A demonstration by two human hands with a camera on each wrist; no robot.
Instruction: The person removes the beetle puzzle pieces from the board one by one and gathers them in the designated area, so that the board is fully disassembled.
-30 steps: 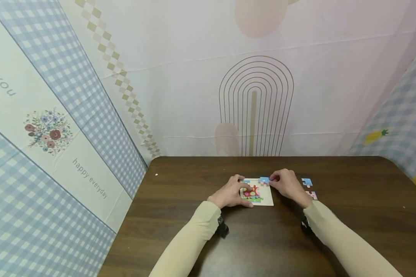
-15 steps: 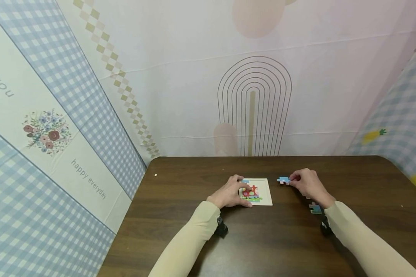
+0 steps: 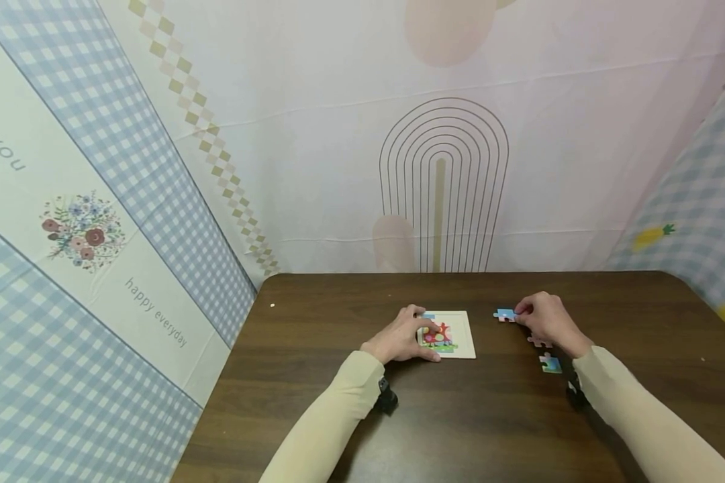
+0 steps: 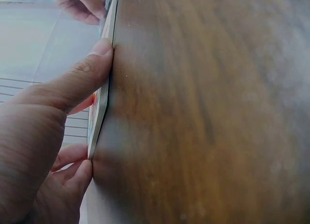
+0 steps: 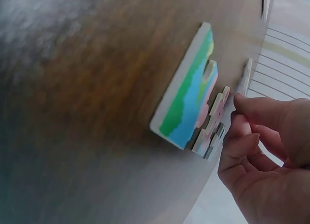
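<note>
My left hand (image 3: 399, 335) holds a square puzzle board (image 3: 466, 345) by its edges; in the left wrist view the thumb presses the near edge and fingertips touch the left side. A red, spotted picture with green below it (image 3: 440, 339) is partly covered by the fingers. To the board's right, my right hand (image 3: 550, 322) pinches the right end of a blue puzzle piece (image 3: 504, 315) at table level. Below that hand lie a pink puzzle piece (image 3: 539, 342) and a green-and-blue puzzle piece (image 3: 550, 363). The right wrist view shows another piece (image 5: 216, 141) beside the pink one.
The brown wooden table (image 3: 459, 416) ends at a pale curtain (image 3: 332, 168) behind it. A checked cloth (image 3: 84, 268) hangs on the left, and another (image 3: 701, 215) on the right. A tiny white speck (image 3: 272, 305) lies near the table's left edge.
My right hand has moved right, carrying the blue puzzle piece from over the board's top right corner to the table beside it. The left hand has stayed on the board.
</note>
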